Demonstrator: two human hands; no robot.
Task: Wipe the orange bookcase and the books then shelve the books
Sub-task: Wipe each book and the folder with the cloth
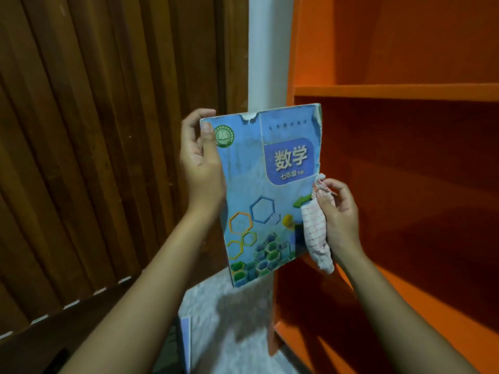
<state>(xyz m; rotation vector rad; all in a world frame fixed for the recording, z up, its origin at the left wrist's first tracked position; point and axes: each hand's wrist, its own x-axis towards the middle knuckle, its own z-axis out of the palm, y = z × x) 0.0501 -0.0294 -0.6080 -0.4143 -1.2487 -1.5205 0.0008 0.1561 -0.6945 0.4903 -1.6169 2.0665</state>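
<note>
Bookcase (pixel 405 91); left fingers (pixel 208 143) grip book (pixel 256 184), right fingers (pixel 324 197) pinch cloth (pixel 314 230), maybe touching.

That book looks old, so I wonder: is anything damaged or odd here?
Yes. The blue book, held by the left hand, has a torn top edge and a frayed upper right corner, and its cover looks scuffed. The right hand holds a cloth.

Left half: dark brown slatted wood panelling (pixel 81 130). Upper centre: narrow white wall strip (pixel 266 49). Lower centre: pale speckled floor (pixel 229 319). Lighting dim.
</note>
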